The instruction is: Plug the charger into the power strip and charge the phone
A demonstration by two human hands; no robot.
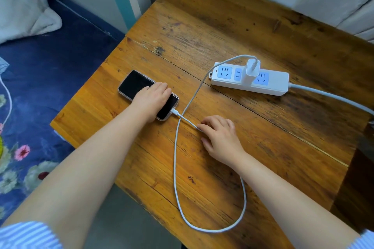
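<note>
A black phone (135, 84) in a clear case lies screen up on the wooden table (222, 32). My left hand (150, 99) rests on top of its near half, gripping it. The white cable (175, 159) has its connector seated in the phone's near end. It loops toward me, then runs up to the white charger (251, 70), which stands plugged into the white power strip (271, 85). My right hand (219, 137) lies on the table just right of the phone, fingertips pinching the cable close to the connector.
The strip's grey cord (332, 97) runs off the table's right side. A bed with a blue floral sheet (36, 91) and a grey pillow (22, 6) lies to the left. White walls stand behind the table.
</note>
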